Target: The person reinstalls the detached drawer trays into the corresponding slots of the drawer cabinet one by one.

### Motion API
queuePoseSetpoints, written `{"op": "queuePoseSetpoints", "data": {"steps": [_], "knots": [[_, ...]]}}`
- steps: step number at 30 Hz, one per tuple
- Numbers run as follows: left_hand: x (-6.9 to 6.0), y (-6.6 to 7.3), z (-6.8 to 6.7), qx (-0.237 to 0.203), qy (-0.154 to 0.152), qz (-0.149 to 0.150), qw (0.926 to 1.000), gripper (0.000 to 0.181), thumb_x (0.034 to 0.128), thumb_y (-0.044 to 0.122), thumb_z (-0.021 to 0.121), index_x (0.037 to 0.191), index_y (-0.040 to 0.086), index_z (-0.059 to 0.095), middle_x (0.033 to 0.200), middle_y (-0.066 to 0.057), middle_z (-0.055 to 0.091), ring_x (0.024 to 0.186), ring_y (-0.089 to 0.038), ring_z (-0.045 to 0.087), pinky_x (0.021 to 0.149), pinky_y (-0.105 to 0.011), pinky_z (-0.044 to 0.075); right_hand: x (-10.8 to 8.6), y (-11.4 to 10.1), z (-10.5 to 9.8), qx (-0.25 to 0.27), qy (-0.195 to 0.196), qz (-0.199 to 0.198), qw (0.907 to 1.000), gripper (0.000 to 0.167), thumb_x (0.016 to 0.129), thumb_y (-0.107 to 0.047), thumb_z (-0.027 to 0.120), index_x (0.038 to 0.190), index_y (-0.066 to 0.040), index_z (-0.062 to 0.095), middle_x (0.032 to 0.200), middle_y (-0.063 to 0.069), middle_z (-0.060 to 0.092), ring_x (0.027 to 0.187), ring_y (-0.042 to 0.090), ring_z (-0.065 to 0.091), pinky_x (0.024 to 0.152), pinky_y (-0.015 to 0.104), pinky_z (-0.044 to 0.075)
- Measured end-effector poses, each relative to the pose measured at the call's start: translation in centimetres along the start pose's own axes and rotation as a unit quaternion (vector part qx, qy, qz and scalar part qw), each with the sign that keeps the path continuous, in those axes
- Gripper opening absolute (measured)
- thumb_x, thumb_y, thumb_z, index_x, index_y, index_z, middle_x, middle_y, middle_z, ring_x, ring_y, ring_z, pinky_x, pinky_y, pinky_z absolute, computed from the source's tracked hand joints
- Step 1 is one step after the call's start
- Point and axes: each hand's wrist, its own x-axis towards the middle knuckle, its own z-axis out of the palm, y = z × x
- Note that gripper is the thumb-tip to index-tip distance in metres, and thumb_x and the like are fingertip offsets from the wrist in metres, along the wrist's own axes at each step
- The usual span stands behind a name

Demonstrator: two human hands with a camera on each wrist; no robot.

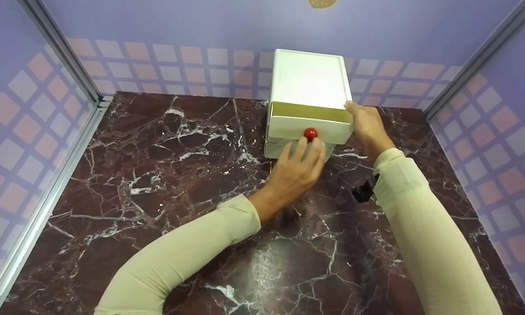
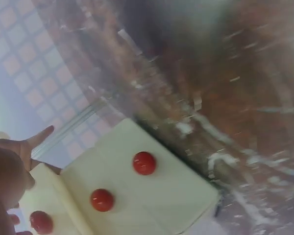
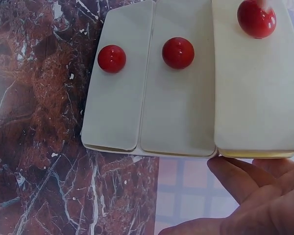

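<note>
A small white drawer cabinet [image 1: 310, 78] stands against the back wall, its top drawer [image 1: 288, 125] pulled partly out. At the front of that drawer is a round red knob [image 1: 311, 134]. My left hand [image 1: 295, 173] reaches up to it, fingertips touching the knob; in the right wrist view one fingertip meets the knob [image 3: 256, 19]. No thumb shows around it. My right hand [image 1: 369, 124] rests on the cabinet's right side near its top front corner, fingers against the side wall in the right wrist view. Lower drawers with red knobs [image 3: 178, 53] are closed.
The cabinet stands on a dark red marbled tabletop [image 1: 179, 175]. Behind it rises a purple wall [image 1: 179, 26] with pink and white squares. Metal-edged side panels [image 1: 507, 109] bound the table. A black device [image 1: 365, 190] is at the right wrist.
</note>
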Motion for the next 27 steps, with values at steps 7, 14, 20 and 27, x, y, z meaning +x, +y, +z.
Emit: {"op": "queuePoseSetpoints", "data": {"steps": [7,14,20,27], "knots": [[2.6,-0.1,1.5,-0.021,0.036,0.013,0.9991,0.019,0.0962,0.01,0.056,0.103,0.009,0.074,0.109,-0.007,0.066,0.099,-0.025,0.057,0.08,-0.025,0.057,0.0,0.3,0.0,0.002,-0.001,-0.003,1.0,0.045,0.104,-0.045,0.047,0.107,-0.006,0.07,0.092,-0.003,0.068,0.083,0.011,0.064,0.077,0.025,0.056],[3.1,-0.7,1.8,-0.007,0.041,0.031,0.9986,0.019,0.0961,0.005,0.055,0.097,0.006,0.074,0.101,-0.008,0.067,0.093,-0.025,0.059,0.076,-0.024,0.059,0.0,0.1,0.1,0.014,0.002,0.001,0.9999,0.043,0.104,-0.043,0.047,0.107,-0.006,0.069,0.095,0.0,0.068,0.085,0.012,0.065,0.08,0.027,0.057],[4.3,-1.7,3.2,-0.017,0.019,0.042,0.9988,0.029,0.0983,-0.001,0.047,0.098,0.005,0.075,0.097,-0.006,0.065,0.089,-0.024,0.057,0.076,-0.024,0.059,0.0,-0.1,0.3,0.043,-0.003,-0.001,0.9991,0.042,0.104,-0.036,0.049,0.112,-0.001,0.07,0.099,0.002,0.069,0.093,0.014,0.066,0.094,0.031,0.056],[5.3,-2.5,4.6,-0.044,-0.004,0.048,0.9979,0.031,0.0984,-0.004,0.046,0.102,0.004,0.076,0.099,-0.007,0.065,0.092,-0.025,0.058,0.077,-0.023,0.06,0.2,-0.1,0.3,0.05,-0.007,-0.006,0.9987,0.048,0.105,-0.032,0.049,0.127,0.008,0.064,0.116,0.011,0.067,0.105,0.017,0.066,0.104,0.035,0.055]]}}
